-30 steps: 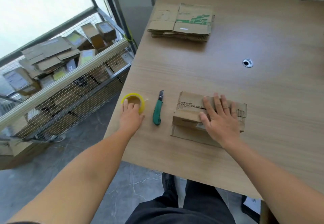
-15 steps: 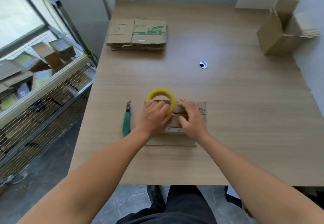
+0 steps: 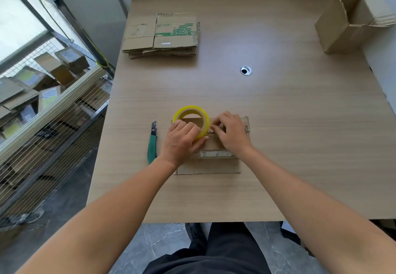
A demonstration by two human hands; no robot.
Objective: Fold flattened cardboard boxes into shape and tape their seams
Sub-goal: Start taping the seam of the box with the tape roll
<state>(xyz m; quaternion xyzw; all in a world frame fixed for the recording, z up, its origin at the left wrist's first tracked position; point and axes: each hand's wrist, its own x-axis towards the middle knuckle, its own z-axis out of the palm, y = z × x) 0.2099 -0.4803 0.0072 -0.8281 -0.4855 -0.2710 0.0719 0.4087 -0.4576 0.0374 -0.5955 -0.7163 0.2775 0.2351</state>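
Note:
A small folded cardboard box point(image 3: 214, 158) lies near the front of the wooden table point(image 3: 278, 123). My left hand point(image 3: 182, 141) grips a yellow tape roll point(image 3: 191, 115) standing on edge over the box's left part. My right hand point(image 3: 231, 134) is on top of the box just right of the roll, its fingertips pinching at the roll's edge; whether they hold the tape end is too small to tell. A green utility knife point(image 3: 152, 145) lies left of the box.
A stack of flattened boxes point(image 3: 162, 36) sits at the back left of the table. An assembled open box point(image 3: 342, 21) stands at the back right. A cable grommet point(image 3: 246, 70) is mid-table. A wire cart of boxes point(image 3: 49, 93) stands to the left.
My left hand picked the tape roll up from the table's left edge and brought it onto the box. My right hand went from lying flat on the box to pinching beside the roll.

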